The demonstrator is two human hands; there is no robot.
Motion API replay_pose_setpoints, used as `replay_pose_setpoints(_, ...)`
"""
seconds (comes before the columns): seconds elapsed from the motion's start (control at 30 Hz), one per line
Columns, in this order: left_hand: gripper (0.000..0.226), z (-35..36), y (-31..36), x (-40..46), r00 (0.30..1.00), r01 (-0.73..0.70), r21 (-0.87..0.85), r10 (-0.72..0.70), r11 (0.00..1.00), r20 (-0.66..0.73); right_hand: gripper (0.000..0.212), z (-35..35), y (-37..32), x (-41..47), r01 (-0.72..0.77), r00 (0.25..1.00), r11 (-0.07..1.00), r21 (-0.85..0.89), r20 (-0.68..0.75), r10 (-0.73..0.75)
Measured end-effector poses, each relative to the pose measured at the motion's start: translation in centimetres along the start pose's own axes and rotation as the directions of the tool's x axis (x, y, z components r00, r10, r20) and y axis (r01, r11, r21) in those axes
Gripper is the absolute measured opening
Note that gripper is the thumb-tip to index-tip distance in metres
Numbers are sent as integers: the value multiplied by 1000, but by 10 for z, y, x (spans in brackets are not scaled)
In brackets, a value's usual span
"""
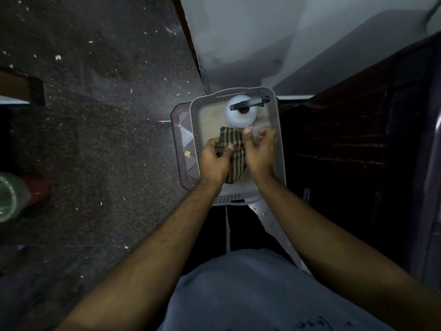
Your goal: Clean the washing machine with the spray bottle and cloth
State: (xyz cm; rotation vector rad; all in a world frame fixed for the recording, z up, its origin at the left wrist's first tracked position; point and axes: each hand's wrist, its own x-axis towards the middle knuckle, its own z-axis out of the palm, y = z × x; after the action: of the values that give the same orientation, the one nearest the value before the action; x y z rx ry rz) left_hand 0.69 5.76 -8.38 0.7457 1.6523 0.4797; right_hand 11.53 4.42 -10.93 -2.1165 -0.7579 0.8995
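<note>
Left hand (214, 161): clamped on striped cloth (235, 151), thumb pressed across the fabric, other fingers wrapped beneath.
Right hand (260, 151): fingers loosely curled and a little apart, thumb tip touching the cloth's right edge; not gripping firmly, as far as can be judged.
Cloth: dark and tan stripes, bunched lengthwise between both hands, upper end just beyond the fingertips, lower end hanging back toward the wrists.
Spray bottle (241, 112): white body, black trigger head, upright, just beyond the fingertips, near the cloth's far end; untouched.
Tray (279, 149): grey, perforated rim, beneath both hands; holds bottle and cloth.
Brown stool (185, 144): under the tray, showing left of the left knuckles.
Washing machine: not clearly identifiable; dim light. Possibly the dark bulk right of the right hand, cannot tell.

Step in hand, judged: taking up and folding the cloth ahead of spraying. Task barely begun.
Advice: fold into a flat pad, pinch in one hand only, free the other for the bottle's trigger neck; lift straight up to clear the tray rim.

Surroundings: dark speckled floor (95, 115) left of the left hand; green object (12, 197) far left; pale wall (262, 32) beyond the bottle.
Obstacles: tray rim close around both hands; poor light; bottle easily knocked by the cloth's far end.
</note>
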Motion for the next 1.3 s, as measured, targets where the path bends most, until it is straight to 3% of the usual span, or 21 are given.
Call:
replay_pose_setpoints(0.13,40,10,13,-3,997,17,-101,-9,995,77,38,-2,10,-14,-28,984,997,76,179,14)
replay_pose_setpoints(0.23,54,15,21,-5,992,44,-123,-29,991,125,40,-8,4,-9,-152,952,974,170,289,98)
replay_pose_setpoints(0.3,53,18,21,-2,991,32,-84,-20,996,131,41,-14,3,-2,-213,916,963,167,377,137)
replay_pose_setpoints(0.37,45,20,19,0,996,1,-64,4,998,86,55,-19,8,7,-254,897,956,144,405,177)
replay_pose_setpoints(0.4,36,21,17,4,999,-27,-51,30,998,42,58,-21,10,10,-260,901,959,115,385,198)
replay_pose_setpoints(0.47,15,23,14,12,995,-88,29,89,996,-37,45,-26,13,14,-292,908,953,74,335,252)
replay_pose_setpoints(0.53,28,30,19,18,990,-122,88,127,989,-56,27,-33,13,17,-356,914,927,122,251,318)
replay_pose_setpoints(0.63,59,40,31,27,976,-214,176,216,961,7,40,-40,15,22,-401,914,898,179,151,378)
replay_pose_setpoints(0.7,68,47,39,36,968,-253,165,250,953,39,34,-42,13,28,-395,918,893,217,117,378)
replay_pose_setpoints(0.9,40,47,45,65,933,-355,80,347,931,97,25,-48,-5,41,-387,921,878,282,79,381)
replay_pose_setpoints(1.03,37,40,42,75,906,-408,106,388,907,171,31,-46,-7,44,-364,931,890,273,83,355)
replay_pose_setpoints(1.23,35,44,59,60,913,-404,20,402,915,64,61,-53,-12,41,-295,951,905,307,0,310)
replay_pose_setpoints(1.3,33,47,71,45,885,-460,2,458,888,89,56,-61,-17,38,-265,959,911,316,-11,282)
